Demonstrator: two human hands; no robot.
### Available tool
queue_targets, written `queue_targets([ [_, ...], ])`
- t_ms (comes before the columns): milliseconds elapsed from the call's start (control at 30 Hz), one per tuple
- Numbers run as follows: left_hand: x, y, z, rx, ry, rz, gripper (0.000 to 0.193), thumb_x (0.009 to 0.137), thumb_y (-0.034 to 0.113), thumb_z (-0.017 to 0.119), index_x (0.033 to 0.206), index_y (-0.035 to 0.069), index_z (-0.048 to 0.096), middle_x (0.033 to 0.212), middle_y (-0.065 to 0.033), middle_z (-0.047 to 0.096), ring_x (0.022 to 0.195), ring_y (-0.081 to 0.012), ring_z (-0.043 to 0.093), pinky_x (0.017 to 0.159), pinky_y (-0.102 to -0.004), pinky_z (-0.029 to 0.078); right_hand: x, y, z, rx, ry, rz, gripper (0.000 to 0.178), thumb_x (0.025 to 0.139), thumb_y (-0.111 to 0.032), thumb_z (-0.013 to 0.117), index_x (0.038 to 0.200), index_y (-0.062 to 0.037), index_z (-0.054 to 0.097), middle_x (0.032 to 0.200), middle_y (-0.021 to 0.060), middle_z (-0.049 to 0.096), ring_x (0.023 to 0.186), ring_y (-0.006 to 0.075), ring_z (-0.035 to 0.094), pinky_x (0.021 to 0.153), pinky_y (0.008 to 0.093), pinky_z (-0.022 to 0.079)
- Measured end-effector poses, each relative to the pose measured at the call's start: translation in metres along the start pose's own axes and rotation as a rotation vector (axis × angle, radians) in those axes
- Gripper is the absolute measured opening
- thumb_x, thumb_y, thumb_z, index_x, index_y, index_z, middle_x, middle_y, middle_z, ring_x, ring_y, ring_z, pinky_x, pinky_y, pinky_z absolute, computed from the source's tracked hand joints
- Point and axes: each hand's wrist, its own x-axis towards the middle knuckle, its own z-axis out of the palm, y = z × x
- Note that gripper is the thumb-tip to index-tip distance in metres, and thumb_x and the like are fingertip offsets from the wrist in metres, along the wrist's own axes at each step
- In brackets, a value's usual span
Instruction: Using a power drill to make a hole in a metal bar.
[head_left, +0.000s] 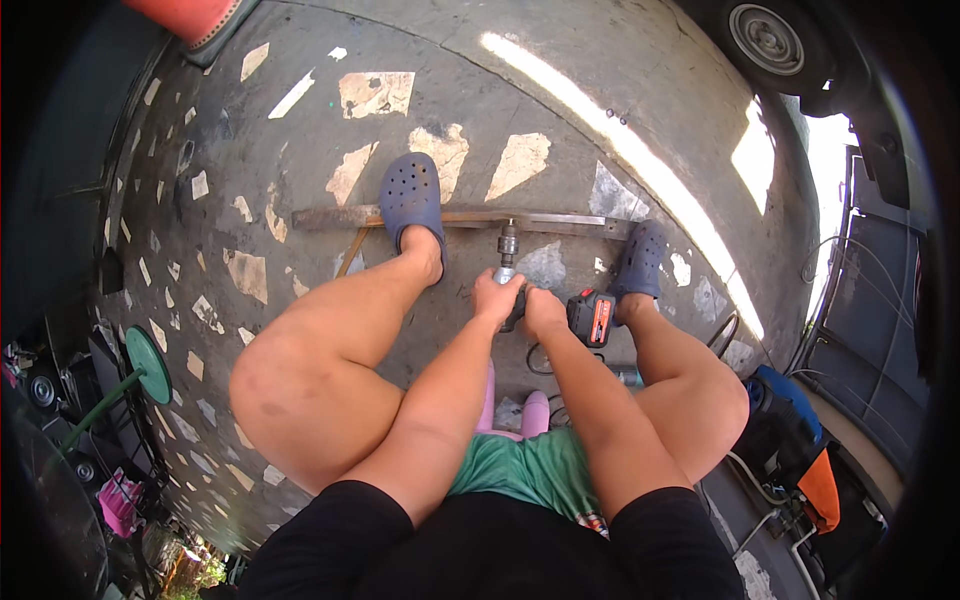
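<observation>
Both of my hands are closed around a cordless drill (508, 245) with a metal chuck. My left hand (496, 298) wraps the drill's body just behind the chuck. On the handle is my right hand (544, 312), beside the black and orange battery pack (590, 318). The chuck end points away from me and meets a long, narrow metal bar (460, 216) lying across the floor; I cannot tell how deep the bit is. My left foot, in a blue clog (410, 190), presses on the bar, and the right clog (640, 258) is at its right end.
A thin strip (352, 252) slants under the bar's left part. A vehicle wheel (766, 40) stands far right, a red container (190, 18) far left. A green disc on a pole (148, 365) is at left; blue and orange equipment (820, 490) with cables lies at right.
</observation>
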Motion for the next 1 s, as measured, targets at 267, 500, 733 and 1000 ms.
queue_targets([
  [267, -0.008, 0.003, -0.027, -0.082, -0.066, -0.115, 0.057, 0.074, 0.038, 0.081, 0.112, -0.004, 0.074, 0.103, -0.0248, 0.076, 0.099, -0.0370, 0.074, 0.089, -0.0460, 0.055, 0.007, -0.011, 0.010, -0.087, -0.068, -0.077, 0.030, 0.086, -0.016, 0.072, 0.113, -0.0047, 0.074, 0.118, 0.0237, 0.073, 0.113, 0.0385, 0.071, 0.097, 0.0491, 0.057],
  [500, -0.013, 0.013, 0.001, 0.052, -0.128, -0.005, 0.059, 0.072, 0.034, 0.083, 0.113, -0.007, 0.072, 0.097, -0.0212, 0.076, 0.089, -0.0292, 0.073, 0.082, -0.0423, 0.055, -0.001, 0.017, 0.009, 0.068, 0.000, 0.080, 0.029, 0.089, -0.020, 0.068, 0.112, -0.0024, 0.074, 0.116, 0.0251, 0.073, 0.114, 0.0390, 0.070, 0.096, 0.0509, 0.056],
  [733, -0.012, 0.013, -0.017, -0.040, -0.032, -0.061, 0.057, 0.071, 0.034, 0.082, 0.110, -0.007, 0.074, 0.097, -0.0219, 0.076, 0.089, -0.0296, 0.073, 0.082, -0.0420, 0.055, 0.012, 0.010, 0.022, -0.071, 0.008, -0.098, 0.027, 0.090, -0.019, 0.066, 0.111, -0.0035, 0.075, 0.117, 0.0244, 0.073, 0.112, 0.0397, 0.071, 0.096, 0.0506, 0.057],
  [1000, -0.006, 0.028, -0.040, -0.136, -0.004, -0.143, 0.046, 0.072, 0.032, 0.080, 0.096, -0.005, 0.073, 0.086, -0.0182, 0.074, 0.080, -0.0273, 0.071, 0.075, -0.0427, 0.053, 0.042, -0.002, 0.034, -0.052, -0.009, -0.087, 0.028, 0.085, -0.014, 0.071, 0.111, -0.0046, 0.076, 0.117, 0.0234, 0.074, 0.112, 0.0381, 0.071, 0.095, 0.0486, 0.058],
])
